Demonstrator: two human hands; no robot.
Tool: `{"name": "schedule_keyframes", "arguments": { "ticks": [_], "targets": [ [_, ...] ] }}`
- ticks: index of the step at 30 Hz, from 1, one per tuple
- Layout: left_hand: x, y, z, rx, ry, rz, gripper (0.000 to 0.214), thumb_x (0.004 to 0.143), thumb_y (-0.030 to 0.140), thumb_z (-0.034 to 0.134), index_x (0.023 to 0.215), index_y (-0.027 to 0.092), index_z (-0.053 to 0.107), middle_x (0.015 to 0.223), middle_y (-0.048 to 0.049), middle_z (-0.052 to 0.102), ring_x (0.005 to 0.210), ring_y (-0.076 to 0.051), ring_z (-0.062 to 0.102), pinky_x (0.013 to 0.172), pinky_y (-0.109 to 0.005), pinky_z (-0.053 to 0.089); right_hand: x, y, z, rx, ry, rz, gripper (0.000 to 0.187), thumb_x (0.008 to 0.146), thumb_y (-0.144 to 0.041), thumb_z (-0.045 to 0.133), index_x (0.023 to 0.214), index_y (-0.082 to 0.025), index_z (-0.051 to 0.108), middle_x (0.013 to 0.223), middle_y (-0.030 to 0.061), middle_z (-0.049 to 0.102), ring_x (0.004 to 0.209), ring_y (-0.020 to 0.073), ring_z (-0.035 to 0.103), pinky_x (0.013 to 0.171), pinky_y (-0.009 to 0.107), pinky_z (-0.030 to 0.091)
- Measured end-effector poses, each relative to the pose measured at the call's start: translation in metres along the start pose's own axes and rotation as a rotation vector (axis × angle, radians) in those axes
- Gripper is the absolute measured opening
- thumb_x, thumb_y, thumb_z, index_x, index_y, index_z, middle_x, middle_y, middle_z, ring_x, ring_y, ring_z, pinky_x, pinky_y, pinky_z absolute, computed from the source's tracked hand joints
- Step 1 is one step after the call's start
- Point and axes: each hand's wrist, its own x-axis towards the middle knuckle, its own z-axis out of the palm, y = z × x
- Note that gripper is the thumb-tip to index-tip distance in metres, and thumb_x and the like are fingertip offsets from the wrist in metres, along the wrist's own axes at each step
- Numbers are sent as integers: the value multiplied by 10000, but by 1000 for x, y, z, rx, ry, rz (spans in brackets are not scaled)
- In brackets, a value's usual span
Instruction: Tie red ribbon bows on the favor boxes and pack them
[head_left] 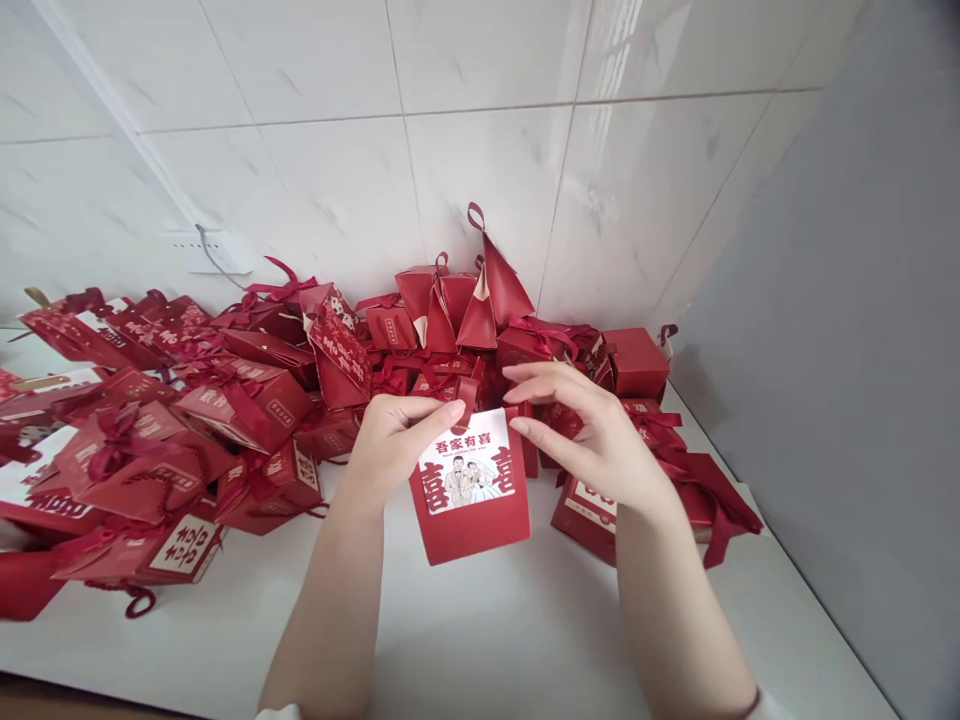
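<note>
A red gift box (480, 535) with a printed white label of a bride and groom hangs from a short ribbon loop at its top. My left hand (401, 435) pinches that loop between thumb and fingers, at the box's upper left. Beside the box's upper right corner is my right hand (585, 425), its thumb and fingers apart and curved, holding nothing. Whether the right thumb brushes the box edge I cannot tell. Behind both hands stand several red boxes, among them a tall pointed one (506, 285) with a loop on top.
Many red boxes with bows pile up on the left, including one with a white label (184, 543). More lie at the right, such as a ribboned box (705, 490). A tiled wall (487, 160) with a socket (214, 252) backs the white table (480, 640); a grey panel (840, 350) bounds the right.
</note>
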Motion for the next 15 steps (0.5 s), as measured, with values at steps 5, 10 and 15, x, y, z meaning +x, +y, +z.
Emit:
{"name": "schedule_keyframes", "arguments": {
  "ticks": [5,10,15],
  "targets": [
    [2,-7,-2,-86,-54,-39,390,785,446,714,558,141,624,497,15,492,478,-94,424,469,-236,288,5,-4,26,-158,-6,-236,142,935,-258,605,1053,-253,684,1464,68,459,1378,271,410,1133,483,393],
    [3,-8,-1,-133,-42,-63,390,783,412,719,529,147,586,488,18,451,472,-92,399,466,-243,262,6,-4,37,-202,-47,-234,197,985,-250,506,1103,-261,663,1478,84,443,1393,280,390,1118,516,410],
    [2,-7,-2,-126,-19,-48,399,778,418,725,522,153,571,494,22,436,474,-94,386,470,-250,258,6,-2,39,-162,-48,-238,236,1000,-241,478,1141,-269,665,1516,73,411,1400,268,389,1126,512,401]
  ]
}}
